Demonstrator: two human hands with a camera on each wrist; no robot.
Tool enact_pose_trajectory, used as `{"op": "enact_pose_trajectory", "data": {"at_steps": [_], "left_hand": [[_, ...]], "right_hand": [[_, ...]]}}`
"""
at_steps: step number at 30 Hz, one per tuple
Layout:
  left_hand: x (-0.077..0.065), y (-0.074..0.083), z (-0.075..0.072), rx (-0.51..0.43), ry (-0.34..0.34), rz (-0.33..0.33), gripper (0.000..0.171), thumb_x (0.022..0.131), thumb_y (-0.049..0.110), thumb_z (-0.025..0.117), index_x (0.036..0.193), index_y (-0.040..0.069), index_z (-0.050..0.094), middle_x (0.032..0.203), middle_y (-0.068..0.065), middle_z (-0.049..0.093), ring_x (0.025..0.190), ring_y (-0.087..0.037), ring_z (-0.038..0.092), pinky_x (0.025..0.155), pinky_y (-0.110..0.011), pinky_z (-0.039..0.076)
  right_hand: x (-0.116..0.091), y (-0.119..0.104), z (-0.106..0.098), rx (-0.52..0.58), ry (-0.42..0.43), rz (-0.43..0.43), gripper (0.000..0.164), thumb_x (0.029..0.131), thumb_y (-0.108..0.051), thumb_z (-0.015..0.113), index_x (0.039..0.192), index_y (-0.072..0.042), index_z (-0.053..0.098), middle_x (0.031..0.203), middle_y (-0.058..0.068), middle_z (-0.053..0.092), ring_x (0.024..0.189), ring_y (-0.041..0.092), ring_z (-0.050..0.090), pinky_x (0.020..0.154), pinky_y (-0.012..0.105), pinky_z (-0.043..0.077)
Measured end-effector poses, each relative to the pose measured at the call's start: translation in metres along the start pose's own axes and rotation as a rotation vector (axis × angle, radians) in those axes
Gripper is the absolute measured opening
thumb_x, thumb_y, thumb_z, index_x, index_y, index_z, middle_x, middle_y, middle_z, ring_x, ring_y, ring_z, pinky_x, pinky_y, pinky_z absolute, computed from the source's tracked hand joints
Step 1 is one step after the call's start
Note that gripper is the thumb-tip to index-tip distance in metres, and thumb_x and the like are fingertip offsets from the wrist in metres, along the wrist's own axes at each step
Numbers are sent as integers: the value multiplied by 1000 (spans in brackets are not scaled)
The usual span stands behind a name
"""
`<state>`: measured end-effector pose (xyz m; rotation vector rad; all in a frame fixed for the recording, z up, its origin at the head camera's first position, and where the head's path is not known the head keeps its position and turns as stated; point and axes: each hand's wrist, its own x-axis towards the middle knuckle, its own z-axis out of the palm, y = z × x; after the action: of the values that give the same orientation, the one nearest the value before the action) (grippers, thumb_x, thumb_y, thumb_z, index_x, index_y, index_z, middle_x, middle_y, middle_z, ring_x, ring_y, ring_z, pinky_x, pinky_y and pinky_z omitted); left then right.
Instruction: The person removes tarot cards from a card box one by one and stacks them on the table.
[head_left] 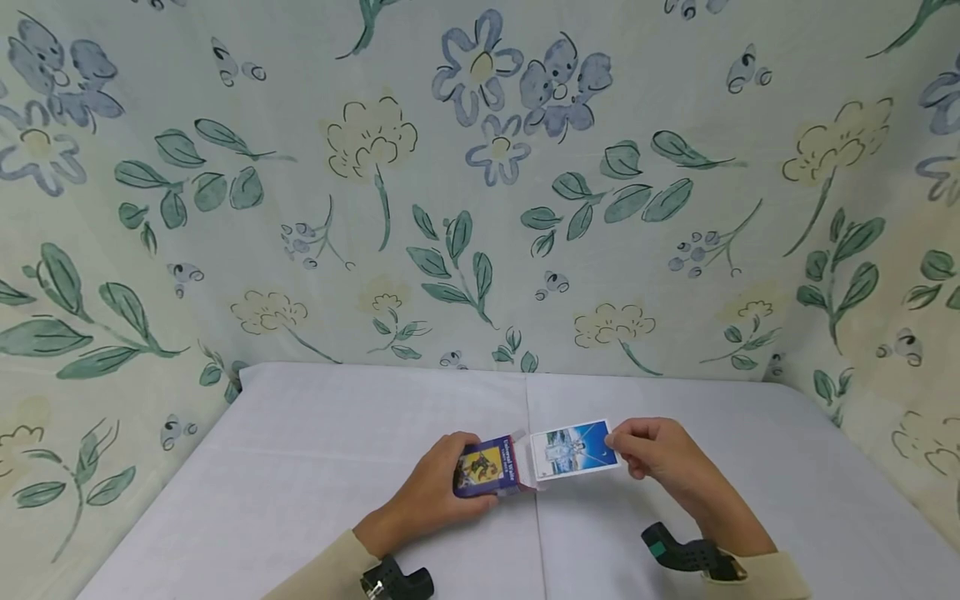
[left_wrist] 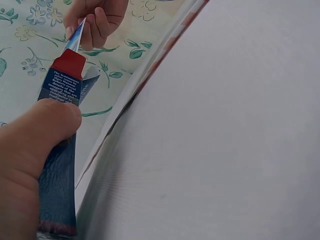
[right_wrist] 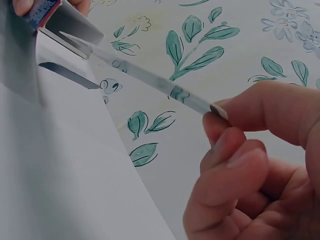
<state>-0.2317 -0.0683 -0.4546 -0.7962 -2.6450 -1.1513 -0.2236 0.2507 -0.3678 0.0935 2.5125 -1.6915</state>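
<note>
My left hand (head_left: 438,479) grips a dark blue card box (head_left: 480,468) with a yellow picture panel, thumb along its narrow side in the left wrist view. The end of the box facing right is open, its white flaps and red tab (left_wrist: 70,63) folded out. Between my right hand's (head_left: 656,446) thumb and fingers is pinched the outer end of a picture card (head_left: 576,450), blue with a pale figure and a white border. The card's other end lies at the box mouth; whether it is still inside is hard to tell. In the right wrist view the card (right_wrist: 165,87) appears nearly edge-on.
Both hands are above a table with a white cloth (head_left: 337,417), which has a crease down its middle. Behind and at the sides hangs a floral fabric (head_left: 480,208). Each wrist wears a black camera band, such as the right one (head_left: 682,554).
</note>
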Motion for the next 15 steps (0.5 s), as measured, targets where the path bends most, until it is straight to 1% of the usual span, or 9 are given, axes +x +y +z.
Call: {"op": "enact_pose_trajectory", "data": {"at_steps": [6,9,13,15], "left_hand": [[1,0,-1,-29,37,18,74,75,49,77,132,15,45,114,8,52,97,-7,51,84,-28,47],[1,-1,-1,-46,59,31,74,75,46,79,132,12,45,115,7,53,98,-7,51,84,-29,48],[0,-1,-1,-54,81,36,75,75,45,79,133,11,45,117,7,53,99,-7,51,85,-30,47],[0,-2,-1,-57,88,30,74,75,46,79,132,12,45,117,7,53,99,-7,51,86,-30,47]], "right_hand": [[0,-4,-7,20,-3,-15,28,88,-25,70,92,3,67,75,17,58,66,26,55,63,31,51],[0,-5,-12,20,-18,-30,30,89,-25,69,96,4,67,78,14,59,67,25,56,64,32,52],[0,-9,-19,9,-43,-65,32,91,-25,67,100,6,65,79,11,58,67,21,55,64,29,51],[1,-12,-23,-6,-62,-94,32,91,-25,67,100,6,65,78,12,57,67,20,55,65,29,51]]}}
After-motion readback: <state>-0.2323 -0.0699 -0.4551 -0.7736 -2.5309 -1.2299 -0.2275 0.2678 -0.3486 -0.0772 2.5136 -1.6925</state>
